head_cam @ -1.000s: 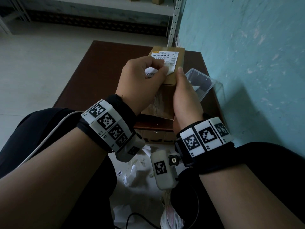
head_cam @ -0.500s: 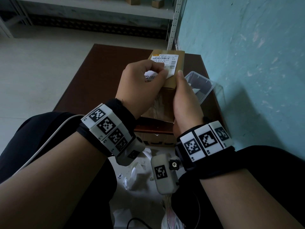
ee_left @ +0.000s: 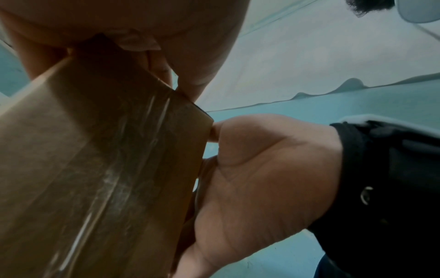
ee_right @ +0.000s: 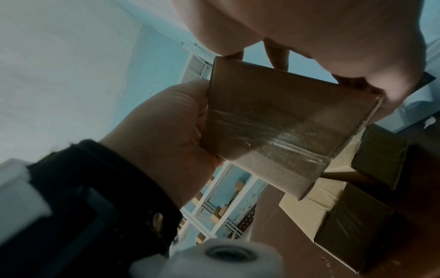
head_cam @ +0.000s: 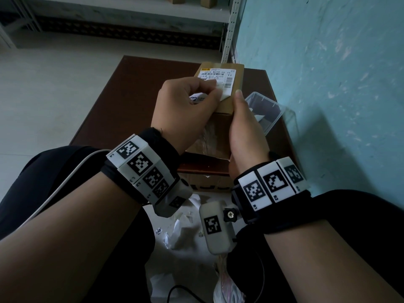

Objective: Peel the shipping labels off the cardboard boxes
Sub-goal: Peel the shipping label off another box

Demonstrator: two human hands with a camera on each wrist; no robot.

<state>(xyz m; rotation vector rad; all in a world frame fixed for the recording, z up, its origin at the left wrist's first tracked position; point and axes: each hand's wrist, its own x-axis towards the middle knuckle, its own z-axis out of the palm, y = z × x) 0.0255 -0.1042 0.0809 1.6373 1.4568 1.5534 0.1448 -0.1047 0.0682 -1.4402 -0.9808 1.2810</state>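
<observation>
A small cardboard box (head_cam: 225, 106) is held up over the table, with clear tape along its underside (ee_left: 107, 169). On its top sits a white shipping label (head_cam: 220, 76) with barcodes. My left hand (head_cam: 215, 92) pinches the label's near end, which is lifted and curled off the cardboard. My right hand (head_cam: 239, 99) grips the box's right side with its thumb on the top edge; its fingers are hidden behind the box. In the right wrist view the heel of my left hand (ee_right: 161, 131) rests against the box (ee_right: 273, 131).
Under the hands is a brown table (head_cam: 131, 95). A clear plastic container (head_cam: 264, 112) stands on it by the teal wall (head_cam: 328, 84). More taped boxes (ee_right: 371, 159) lie below the held one. Torn paper scraps (head_cam: 179, 232) litter the floor between my knees. Metal shelving (head_cam: 227, 29) stands behind.
My left hand has pulled the label's near end a little further off the box. The right hand and the box have stayed almost still.
</observation>
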